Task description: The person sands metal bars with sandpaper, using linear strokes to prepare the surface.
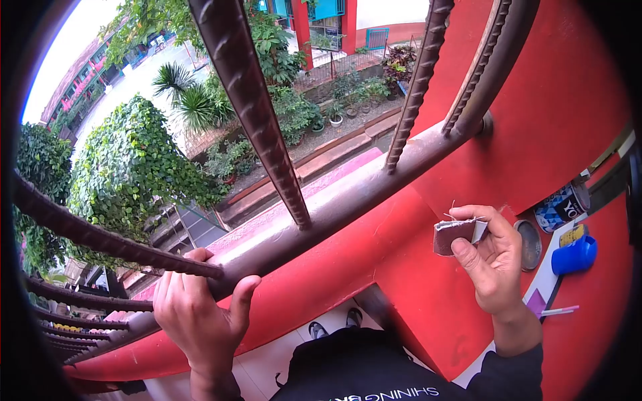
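Note:
My left hand (200,309) lies over the brown metal railing pipe (341,200), its fingers curled around the far side beside a ribbed bar and its thumb sticking up. In my right hand (493,267) is a folded piece of brown sandpaper (452,236), pinched between thumb and fingers. Its edges look frayed, with loose threads and a pale backing. The hand is raised in front of the red wall, apart from the railing. Ribbed bars (257,113) rise from the pipe.
A red ledge (314,294) runs below the railing. At the right, a red surface bears a blue container (574,255), a printed can (563,206), a round lid-like thing (529,244) and pink-and-white sticks (560,311). Plants (134,167) grow beyond the bars. Feet stand on pale tiles.

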A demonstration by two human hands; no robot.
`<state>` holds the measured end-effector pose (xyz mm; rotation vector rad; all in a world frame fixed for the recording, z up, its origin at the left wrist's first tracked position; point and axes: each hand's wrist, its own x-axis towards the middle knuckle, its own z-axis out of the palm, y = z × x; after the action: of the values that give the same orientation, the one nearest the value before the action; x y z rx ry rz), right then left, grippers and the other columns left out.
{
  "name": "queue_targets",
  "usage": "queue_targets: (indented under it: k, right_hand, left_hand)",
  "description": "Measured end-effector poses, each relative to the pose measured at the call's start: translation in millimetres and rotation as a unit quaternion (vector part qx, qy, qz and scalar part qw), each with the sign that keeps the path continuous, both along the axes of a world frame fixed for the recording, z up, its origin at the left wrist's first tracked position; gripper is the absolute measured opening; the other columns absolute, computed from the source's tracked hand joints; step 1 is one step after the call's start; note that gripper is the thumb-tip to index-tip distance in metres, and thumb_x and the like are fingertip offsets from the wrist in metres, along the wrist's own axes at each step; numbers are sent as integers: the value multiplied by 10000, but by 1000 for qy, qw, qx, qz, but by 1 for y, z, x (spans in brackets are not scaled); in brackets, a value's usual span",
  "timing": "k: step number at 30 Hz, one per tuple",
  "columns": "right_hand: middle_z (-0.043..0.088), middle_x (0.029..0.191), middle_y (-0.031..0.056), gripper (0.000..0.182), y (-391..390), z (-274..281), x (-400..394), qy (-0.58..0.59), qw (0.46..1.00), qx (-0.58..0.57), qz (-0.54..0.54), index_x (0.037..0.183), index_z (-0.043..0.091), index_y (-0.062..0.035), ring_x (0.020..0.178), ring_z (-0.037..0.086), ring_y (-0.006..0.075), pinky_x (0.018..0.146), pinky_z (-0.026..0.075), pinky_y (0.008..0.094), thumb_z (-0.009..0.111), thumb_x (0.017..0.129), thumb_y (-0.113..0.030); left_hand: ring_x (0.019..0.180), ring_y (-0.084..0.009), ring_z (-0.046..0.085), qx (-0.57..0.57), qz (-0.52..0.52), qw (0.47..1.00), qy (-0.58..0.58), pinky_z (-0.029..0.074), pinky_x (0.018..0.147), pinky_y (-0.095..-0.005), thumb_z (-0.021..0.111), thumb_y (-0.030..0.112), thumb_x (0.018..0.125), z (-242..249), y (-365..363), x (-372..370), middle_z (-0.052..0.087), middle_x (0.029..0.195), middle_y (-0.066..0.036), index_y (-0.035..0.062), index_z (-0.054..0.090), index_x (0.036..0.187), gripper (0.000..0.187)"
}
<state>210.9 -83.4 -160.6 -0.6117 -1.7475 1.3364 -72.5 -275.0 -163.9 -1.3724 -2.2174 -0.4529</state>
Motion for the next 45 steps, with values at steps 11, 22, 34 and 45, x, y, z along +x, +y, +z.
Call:
queue_targets:
  k: [11, 22, 34, 45]
  right_hand:
    - [648, 1136, 114, 273, 8, -4, -5, -43, 998, 33, -43, 1199, 710, 55, 1033, 687, 169, 865, 569, 278, 650, 937, 103]
    - [725, 1196, 232, 470, -17, 3, -51, -125, 856, 501, -16, 1208, 717, 49, 1090, 738, 354, 904, 622, 422, 668, 746, 128]
    - [721, 1219, 224, 498, -19, -18, -90, -189, 762, 611, -98, 1237, 704, 57, 1173, 707, 348, 1062, 566, 430, 602, 751, 89]
    - [747, 1194, 202, 323, 2, -13, -76, -179, 787, 578, -120, 1167, 731, 50, 1136, 732, 320, 1049, 575, 408, 622, 888, -71]
  left_hand:
    - [805, -361, 583, -27, -14, 999, -11, 426, 752, -467, 648, 690, 910, -1, -5, -3, 587, 838, -128, -21, 630, 1101, 736]
    - [774, -347, 588, 3, -15, 999, -32, 441, 717, -451, 723, 589, 890, 13, 2, 10, 568, 808, -122, 21, 580, 911, 586]
    - [809, -369, 589, 13, -14, 999, -29, 446, 726, -467, 706, 618, 885, 9, -3, 9, 568, 834, -150, 22, 525, 876, 623]
    - [816, -377, 586, 16, -1, 1000, -24, 443, 749, -471, 727, 590, 879, 8, -1, 13, 563, 837, -156, 19, 530, 874, 604]
